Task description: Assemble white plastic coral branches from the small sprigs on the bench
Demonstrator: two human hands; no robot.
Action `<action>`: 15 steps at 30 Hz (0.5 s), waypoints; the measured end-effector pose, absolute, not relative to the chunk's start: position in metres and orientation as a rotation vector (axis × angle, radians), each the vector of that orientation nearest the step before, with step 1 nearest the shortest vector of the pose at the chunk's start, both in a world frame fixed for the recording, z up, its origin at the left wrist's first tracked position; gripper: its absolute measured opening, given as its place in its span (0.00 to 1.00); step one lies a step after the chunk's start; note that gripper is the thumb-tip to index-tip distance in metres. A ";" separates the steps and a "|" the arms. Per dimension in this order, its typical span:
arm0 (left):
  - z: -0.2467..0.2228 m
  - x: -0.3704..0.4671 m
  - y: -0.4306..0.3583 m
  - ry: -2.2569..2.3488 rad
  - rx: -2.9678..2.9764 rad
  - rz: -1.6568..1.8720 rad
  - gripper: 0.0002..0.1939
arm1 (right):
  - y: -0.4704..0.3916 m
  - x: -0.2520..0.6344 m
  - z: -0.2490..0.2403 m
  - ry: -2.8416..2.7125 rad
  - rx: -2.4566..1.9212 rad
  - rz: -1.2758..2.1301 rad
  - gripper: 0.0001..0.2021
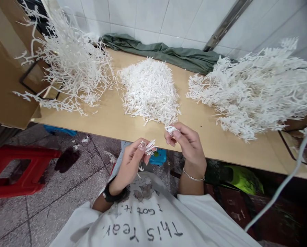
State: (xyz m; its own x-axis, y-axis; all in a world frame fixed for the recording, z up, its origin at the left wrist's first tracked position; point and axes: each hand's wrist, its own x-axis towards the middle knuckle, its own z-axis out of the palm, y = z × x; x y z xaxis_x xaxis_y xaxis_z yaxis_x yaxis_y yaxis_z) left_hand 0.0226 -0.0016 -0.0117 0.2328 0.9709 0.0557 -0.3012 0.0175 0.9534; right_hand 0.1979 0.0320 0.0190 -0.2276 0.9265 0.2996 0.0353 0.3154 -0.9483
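My left hand [131, 159] is closed on a small bunch of white branched sprigs [150, 147], their tips fanning out past the thumb. In my right hand [191, 142], thumb and fingers pinch another small white sprig [171, 130] at the table's front edge. Just beyond both hands lies a heap of short white pieces [150, 91]. Larger white branched stems [73, 68] are piled to the left, and a second thick pile of white branches [256, 89] spreads on the right. The two hands are apart, with the left one lower and nearer my body.
A tan tabletop [112, 125] bears the piles. Rolled green cloth [158, 51] lies along the tiled wall. A cardboard box [9, 68] stands at left, a red stool [22, 171] on the floor below it. A pale cable [284, 185] crosses the right side.
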 end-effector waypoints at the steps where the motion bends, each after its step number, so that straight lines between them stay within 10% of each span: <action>1: -0.011 0.023 -0.001 0.814 1.121 1.159 0.17 | 0.029 0.197 0.020 -1.578 -0.881 1.110 0.12; 11: -0.015 0.026 0.006 0.798 0.966 1.225 0.14 | 0.097 0.209 -0.007 -1.632 -1.768 0.130 0.26; 15: -0.015 0.029 0.005 0.845 1.063 1.279 0.12 | 0.097 0.202 -0.016 -1.551 -1.634 0.275 0.23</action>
